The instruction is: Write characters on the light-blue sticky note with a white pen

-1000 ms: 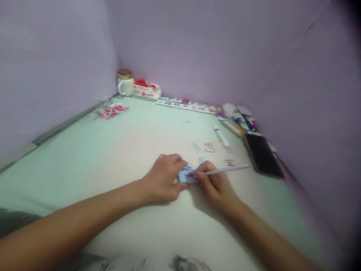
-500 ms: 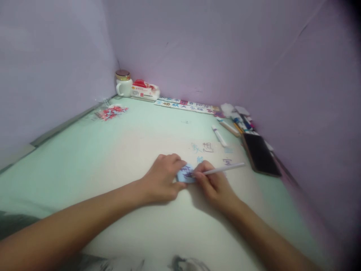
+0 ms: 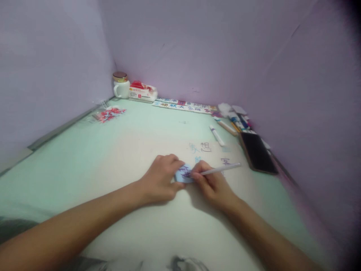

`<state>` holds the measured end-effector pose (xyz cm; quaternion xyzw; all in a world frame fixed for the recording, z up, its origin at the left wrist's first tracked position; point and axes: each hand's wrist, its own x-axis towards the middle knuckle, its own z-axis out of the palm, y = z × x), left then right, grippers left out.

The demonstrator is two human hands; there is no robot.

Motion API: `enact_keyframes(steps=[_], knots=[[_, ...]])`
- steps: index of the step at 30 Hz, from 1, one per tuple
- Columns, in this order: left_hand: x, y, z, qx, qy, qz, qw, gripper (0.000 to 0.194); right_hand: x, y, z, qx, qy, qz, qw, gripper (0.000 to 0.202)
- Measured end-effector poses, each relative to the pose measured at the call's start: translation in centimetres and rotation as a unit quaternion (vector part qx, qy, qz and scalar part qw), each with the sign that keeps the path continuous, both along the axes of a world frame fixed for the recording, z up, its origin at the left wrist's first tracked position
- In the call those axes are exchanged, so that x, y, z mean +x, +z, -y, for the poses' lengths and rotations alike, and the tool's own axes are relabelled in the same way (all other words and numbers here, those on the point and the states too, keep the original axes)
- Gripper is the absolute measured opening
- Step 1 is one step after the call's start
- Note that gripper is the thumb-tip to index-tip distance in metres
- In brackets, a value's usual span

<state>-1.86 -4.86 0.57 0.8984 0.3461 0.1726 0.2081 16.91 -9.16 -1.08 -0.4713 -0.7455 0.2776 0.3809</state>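
On the pale sheet [image 3: 214,152] one dark handwritten character reads 想. On the strip of cards [image 3: 183,105] by the wall, 秋 and 大 look readable; other writing is too blurred.

The green table [image 3: 93,158] lies open to the left of the hands and behind them, up to the far wall. To the right, a dark phone [image 3: 256,152], a white marker [image 3: 216,135] and a heap of pens [image 3: 239,120] crowd the wall side. A mug [image 3: 121,87] and a packet [image 3: 142,92] fill the far corner.
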Motion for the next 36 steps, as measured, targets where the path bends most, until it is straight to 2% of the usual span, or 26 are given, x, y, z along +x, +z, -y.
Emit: enact_keyframes(steps=[36], knots=[[0.08, 0.08, 0.08, 0.01, 0.02, -0.014, 1.0, 0.033, -0.44, 0.33, 0.36, -0.002, -0.057, 0.003, 0.998, 0.022]])
